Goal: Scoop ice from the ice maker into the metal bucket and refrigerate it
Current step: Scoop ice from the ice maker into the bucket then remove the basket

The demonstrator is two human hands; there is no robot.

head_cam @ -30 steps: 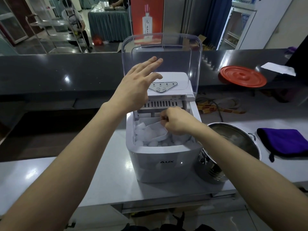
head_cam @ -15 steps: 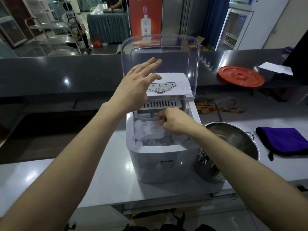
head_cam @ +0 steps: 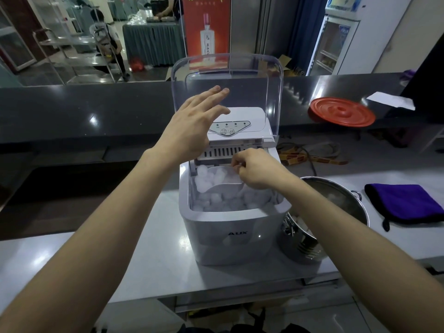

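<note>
A grey ice maker (head_cam: 230, 234) stands on the white counter with its clear lid (head_cam: 240, 75) tipped up. My left hand (head_cam: 192, 126) has straight fingers against the inside of that lid. Over the ice bin, my right hand (head_cam: 257, 168) grips the handle of a clear plastic scoop (head_cam: 218, 180) that is heaped with ice and raised above the ice (head_cam: 228, 200) in the bin. The metal bucket (head_cam: 336, 207) stands just right of the machine, under my right forearm, with some ice inside.
A purple cloth (head_cam: 406, 203) lies on the white counter (head_cam: 144, 248) to the right. On the dark raised ledge behind sit a red round lid (head_cam: 342, 111) and a white paper (head_cam: 391, 100). Cables (head_cam: 310, 152) lie behind the bucket. A glass-door fridge (head_cam: 334, 42) stands far right.
My right hand has lifted the scoop out of the ice, now loaded and higher in the bin. My left hand stays on the lid.
</note>
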